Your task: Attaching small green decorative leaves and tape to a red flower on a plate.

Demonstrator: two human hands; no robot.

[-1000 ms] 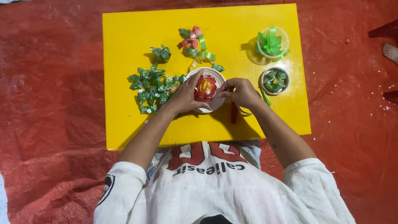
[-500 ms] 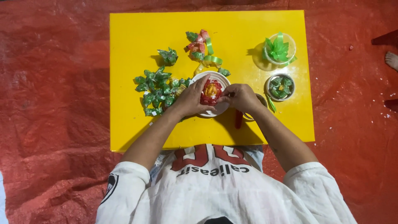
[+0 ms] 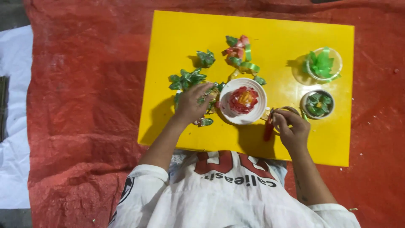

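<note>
The left hand lay open, fingers spread, on a heap of folded green paper bits. The right hand was curled shut on a red stick-like tool; its long side ran near to far, and its top end was hidden by the fingers. Between the hands sat a white lid holding a red and orange paper flower. Far to the right stood two small cups, one tall and one low, both with green bits inside. All rested on a yellow board over a red sheet.
</note>
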